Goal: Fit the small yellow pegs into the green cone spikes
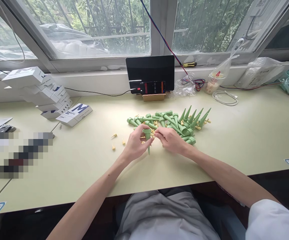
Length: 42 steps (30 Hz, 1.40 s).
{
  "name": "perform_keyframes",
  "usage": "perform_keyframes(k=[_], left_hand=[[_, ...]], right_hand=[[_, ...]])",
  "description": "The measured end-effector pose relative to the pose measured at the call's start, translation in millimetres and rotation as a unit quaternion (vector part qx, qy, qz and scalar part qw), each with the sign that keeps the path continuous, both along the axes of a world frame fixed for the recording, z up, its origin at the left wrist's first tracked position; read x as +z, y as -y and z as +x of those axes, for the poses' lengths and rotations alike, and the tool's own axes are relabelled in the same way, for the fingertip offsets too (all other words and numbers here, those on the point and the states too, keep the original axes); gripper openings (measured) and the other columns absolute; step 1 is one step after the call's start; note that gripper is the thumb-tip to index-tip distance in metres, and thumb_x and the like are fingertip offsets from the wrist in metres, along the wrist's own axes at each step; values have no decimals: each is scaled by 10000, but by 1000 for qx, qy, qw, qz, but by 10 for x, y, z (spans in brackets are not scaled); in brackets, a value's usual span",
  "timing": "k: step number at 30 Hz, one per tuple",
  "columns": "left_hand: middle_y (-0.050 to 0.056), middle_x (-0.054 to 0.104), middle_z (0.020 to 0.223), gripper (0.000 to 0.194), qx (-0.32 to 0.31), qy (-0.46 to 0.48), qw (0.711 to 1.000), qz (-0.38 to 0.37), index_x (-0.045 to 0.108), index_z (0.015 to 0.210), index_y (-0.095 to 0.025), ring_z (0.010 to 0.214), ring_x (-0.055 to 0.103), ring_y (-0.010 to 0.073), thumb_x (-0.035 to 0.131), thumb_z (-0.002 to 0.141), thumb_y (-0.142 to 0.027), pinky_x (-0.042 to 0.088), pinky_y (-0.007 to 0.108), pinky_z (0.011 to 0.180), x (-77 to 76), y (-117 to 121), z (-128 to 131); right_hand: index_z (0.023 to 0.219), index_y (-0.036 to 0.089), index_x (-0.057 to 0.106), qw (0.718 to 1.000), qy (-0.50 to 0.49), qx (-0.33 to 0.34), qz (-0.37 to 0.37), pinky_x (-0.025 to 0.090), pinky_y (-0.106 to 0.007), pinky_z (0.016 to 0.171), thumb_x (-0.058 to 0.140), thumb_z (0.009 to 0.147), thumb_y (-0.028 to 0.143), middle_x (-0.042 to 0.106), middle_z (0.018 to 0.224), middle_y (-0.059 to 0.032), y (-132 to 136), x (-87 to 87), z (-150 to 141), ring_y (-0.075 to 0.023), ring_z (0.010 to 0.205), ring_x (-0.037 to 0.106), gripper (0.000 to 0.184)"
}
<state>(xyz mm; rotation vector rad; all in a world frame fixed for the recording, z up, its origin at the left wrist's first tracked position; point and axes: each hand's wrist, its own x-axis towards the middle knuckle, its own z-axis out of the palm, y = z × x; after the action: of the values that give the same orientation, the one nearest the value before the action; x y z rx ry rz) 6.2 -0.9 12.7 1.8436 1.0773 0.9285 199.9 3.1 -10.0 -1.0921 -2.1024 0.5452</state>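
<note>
My left hand is closed around a green plastic plant-watering spike, held with its ribbed cap up and its point down. Close beside it, my right hand pinches with thumb and forefinger near the spike; a small yellow piece seems to be at the fingertips, but it is too small to make out surely. Behind both hands lies a pile of green spikes, several of them standing point up at the right. Small yellow nozzles are scattered among them. A few loose yellow nozzles lie left of my left hand.
A black tablet leans at the window, with a phone on a cardboard stand before it. White boxes are stacked at the left. A bagged cup, a coiled white cable and plastic wrap are at the back right.
</note>
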Motion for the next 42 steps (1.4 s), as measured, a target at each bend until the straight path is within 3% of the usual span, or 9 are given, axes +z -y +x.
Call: perform_keyframes(k=[14, 17, 20, 23, 28, 42], left_hand=[[32, 647, 899, 298, 2, -5, 999, 32, 515, 1092, -190, 674, 678, 132, 666, 859, -299, 616, 305, 666, -44, -14, -3], [39, 641, 926, 265, 18, -18, 997, 77, 522, 1080, -187, 697, 673, 128, 653, 869, -276, 619, 306, 685, -72, -33, -10], [47, 632, 971, 235, 26, -18, 992, 121, 530, 1065, -191, 761, 674, 135, 641, 879, -283, 621, 296, 684, -96, -52, -15], [47, 624, 1007, 212, 13, -22, 989, 142, 532, 1055, -200, 796, 672, 135, 631, 887, -281, 622, 280, 675, -109, -55, -13], [41, 652, 1036, 254, -21, -56, 985, 164, 539, 1118, -212, 772, 669, 119, 612, 875, -197, 612, 278, 705, -120, -39, -4], [32, 652, 1043, 309, -37, -85, 983, 160, 532, 1152, -223, 753, 664, 117, 582, 858, -141, 569, 262, 688, -139, -35, -10]], right_hand=[[820, 178, 562, 1000, -17, -6, -2, 372, -260, 598, 437, 1023, 263, 581, 709, -10, 26, 26, -13, -135, 615, 498, 253], [992, 184, 596, 998, -64, 0, -8, 440, -260, 630, 475, 1021, 318, 637, 809, -21, 49, 43, -33, -147, 696, 581, 183], [1204, 202, 553, 995, -96, 3, 9, 500, -269, 657, 546, 991, 371, 655, 971, -50, 55, 43, -42, -161, 788, 629, 272], [1209, 214, 559, 995, -94, 15, 34, 523, -284, 687, 574, 978, 355, 639, 1088, -77, 46, 33, -42, -177, 870, 640, 271], [1173, 220, 577, 996, -82, 25, 40, 522, -326, 809, 623, 952, 280, 666, 1003, -50, 43, 23, -46, -189, 899, 639, 233], [1148, 225, 579, 994, -91, 14, 55, 526, -311, 759, 618, 943, 257, 665, 945, -37, 68, 16, -65, -182, 833, 639, 211]])
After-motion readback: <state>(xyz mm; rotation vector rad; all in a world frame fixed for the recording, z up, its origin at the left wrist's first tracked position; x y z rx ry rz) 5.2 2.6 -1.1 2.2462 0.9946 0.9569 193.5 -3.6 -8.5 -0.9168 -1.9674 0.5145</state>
